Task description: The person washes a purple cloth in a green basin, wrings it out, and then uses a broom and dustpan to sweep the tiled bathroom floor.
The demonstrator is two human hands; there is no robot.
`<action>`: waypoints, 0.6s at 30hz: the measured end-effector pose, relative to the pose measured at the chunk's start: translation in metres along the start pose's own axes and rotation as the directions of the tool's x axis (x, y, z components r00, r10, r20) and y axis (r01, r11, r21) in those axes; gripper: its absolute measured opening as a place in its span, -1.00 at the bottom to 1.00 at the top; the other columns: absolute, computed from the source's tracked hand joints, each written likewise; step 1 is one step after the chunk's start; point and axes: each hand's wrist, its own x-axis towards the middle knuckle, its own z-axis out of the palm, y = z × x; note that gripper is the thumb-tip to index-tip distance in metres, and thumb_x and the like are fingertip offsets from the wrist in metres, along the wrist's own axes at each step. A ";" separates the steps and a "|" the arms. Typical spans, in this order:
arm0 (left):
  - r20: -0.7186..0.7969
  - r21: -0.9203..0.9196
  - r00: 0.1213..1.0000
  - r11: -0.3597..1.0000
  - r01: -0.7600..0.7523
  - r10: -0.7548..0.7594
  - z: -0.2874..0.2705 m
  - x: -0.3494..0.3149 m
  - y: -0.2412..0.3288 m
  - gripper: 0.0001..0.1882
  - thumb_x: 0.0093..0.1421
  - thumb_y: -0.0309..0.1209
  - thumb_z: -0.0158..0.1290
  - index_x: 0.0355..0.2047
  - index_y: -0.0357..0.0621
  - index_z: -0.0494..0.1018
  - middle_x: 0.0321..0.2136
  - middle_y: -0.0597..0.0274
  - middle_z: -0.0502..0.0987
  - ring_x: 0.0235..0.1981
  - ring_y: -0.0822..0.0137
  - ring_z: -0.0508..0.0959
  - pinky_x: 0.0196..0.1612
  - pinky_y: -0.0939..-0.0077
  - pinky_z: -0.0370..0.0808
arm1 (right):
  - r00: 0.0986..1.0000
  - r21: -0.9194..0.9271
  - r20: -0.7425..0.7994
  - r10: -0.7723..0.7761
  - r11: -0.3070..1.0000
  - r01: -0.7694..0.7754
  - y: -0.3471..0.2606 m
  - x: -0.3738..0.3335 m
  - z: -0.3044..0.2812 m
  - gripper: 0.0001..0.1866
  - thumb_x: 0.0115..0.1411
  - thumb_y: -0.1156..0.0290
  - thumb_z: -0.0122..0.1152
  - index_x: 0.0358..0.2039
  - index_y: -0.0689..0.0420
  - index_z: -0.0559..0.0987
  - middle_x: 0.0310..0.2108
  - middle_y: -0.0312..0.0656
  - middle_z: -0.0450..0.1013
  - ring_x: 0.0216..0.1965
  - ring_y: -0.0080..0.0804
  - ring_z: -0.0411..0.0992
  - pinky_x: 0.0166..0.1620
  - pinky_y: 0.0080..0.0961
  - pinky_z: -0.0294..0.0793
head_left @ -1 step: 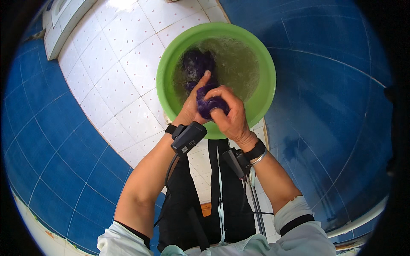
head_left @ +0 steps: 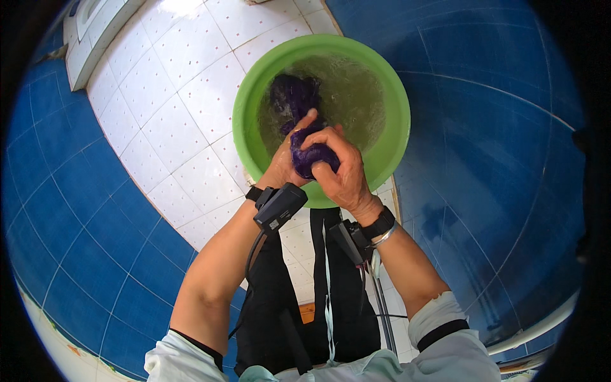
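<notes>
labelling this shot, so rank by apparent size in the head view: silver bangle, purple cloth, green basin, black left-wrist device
1. Green basin, clearly largest
2. Purple cloth, though partly hidden
3. Black left-wrist device
4. Silver bangle, just a thin band

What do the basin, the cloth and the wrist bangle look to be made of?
Basin: probably plastic, smooth with a soft sheen; the even green colour and thick rounded rim suggest it.
Cloth: wet purple fabric, gathered in soft folds with slight shine; the fibre can't be told.
Bangle: likely polished metal, judging by its bright silvery gleam, though it shows small.
</notes>
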 end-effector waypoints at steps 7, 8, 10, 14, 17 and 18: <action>0.052 0.546 0.865 0.710 -0.444 0.500 -0.003 -0.003 -0.032 -0.71 0.31 -0.34 -0.17 -0.01 -0.15 0.33 -0.11 0.24 0.46 -0.07 0.31 0.45 0.09 0.38 0.34 | 0.982 -0.357 -0.182 0.050 0.927 -0.113 0.065 0.021 0.005 -0.79 0.02 0.43 0.03 -0.30 0.20 0.38 -0.34 0.12 0.40 -0.28 0.16 0.37 -0.29 -0.08 0.35; -0.024 0.177 0.930 0.917 -0.356 0.366 -0.001 0.003 -0.035 -0.68 0.33 -0.38 -0.24 0.06 -0.15 0.30 -0.02 0.23 0.44 -0.01 0.29 0.43 0.19 0.35 0.27 | 0.956 -0.353 -0.181 0.232 0.892 -0.283 0.081 0.027 -0.002 -0.84 0.11 0.45 -0.05 -0.29 0.21 0.37 -0.40 0.11 0.39 -0.31 0.16 0.36 -0.26 -0.17 0.36; -0.164 0.177 0.888 0.898 -0.402 0.429 0.002 0.012 -0.037 -0.66 0.33 -0.36 -0.20 0.07 -0.17 0.30 0.02 0.18 0.42 0.02 0.28 0.41 0.20 0.31 0.24 | 0.936 -0.297 -0.188 0.296 0.892 -0.342 0.113 0.044 -0.011 -0.80 0.16 0.37 0.01 -0.25 0.21 0.41 -0.38 0.08 0.43 -0.29 0.07 0.41 -0.24 -0.18 0.36; -0.230 0.327 0.816 0.832 -0.449 0.531 0.005 0.022 -0.014 -0.58 0.31 -0.23 -0.13 0.12 -0.13 0.24 0.11 0.10 0.31 0.11 0.18 0.32 0.18 0.19 0.23 | 0.897 -0.430 -0.310 0.315 0.795 -0.428 0.147 0.042 -0.040 -0.63 0.14 0.21 0.13 -0.11 0.16 0.43 -0.21 0.05 0.44 -0.15 0.01 0.40 -0.12 -0.18 0.37; -0.403 0.355 0.786 0.872 -0.337 0.468 -0.002 0.028 0.006 -0.47 0.27 -0.12 -0.05 0.19 -0.01 0.16 0.15 0.11 0.22 0.12 0.02 0.25 0.14 -0.16 0.18 | 0.933 -0.561 -0.271 0.235 0.749 -0.351 0.150 0.021 -0.041 -0.41 0.11 0.13 0.21 0.09 0.12 0.32 -0.06 0.09 0.34 0.02 0.05 0.29 0.02 -0.08 0.30; -0.356 0.406 0.810 0.857 -0.315 0.467 -0.005 0.030 0.008 -0.46 0.27 -0.11 -0.06 0.19 -0.01 0.15 0.13 0.11 0.23 0.11 0.01 0.26 0.14 -0.19 0.16 | 0.960 -0.577 -0.218 0.175 0.770 -0.271 0.151 0.018 -0.037 -0.33 0.10 0.10 0.24 0.16 0.11 0.27 -0.01 0.11 0.30 0.07 0.07 0.24 0.06 -0.03 0.26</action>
